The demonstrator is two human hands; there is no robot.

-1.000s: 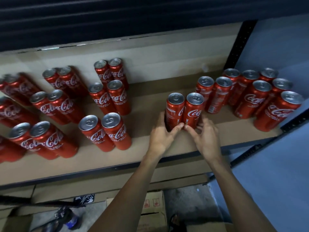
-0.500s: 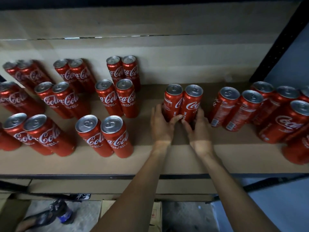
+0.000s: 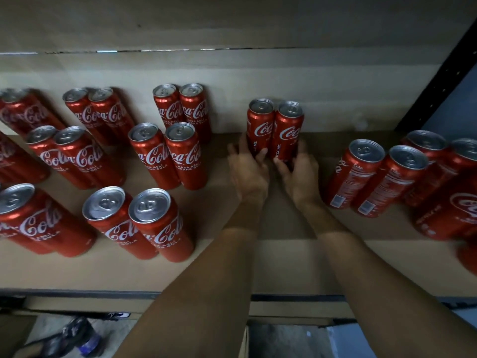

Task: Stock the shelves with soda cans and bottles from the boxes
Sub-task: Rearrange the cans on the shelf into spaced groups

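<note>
Cans (image 3: 261, 130) upright, touching — left hand (image 3: 247, 173) grips one, right hand (image 3: 301, 177) the other.

We see only bare limbs, uncovered from elbow to fingertip: the left forearm (image 3: 206, 280), entering from about seven o'clock, and the right forearm (image 3: 374, 280), from about five o'clock, both long and slender, tapering at the wrist into the left hand (image 3: 247, 174) and right hand (image 3: 300, 177) with narrow fingers.
</note>
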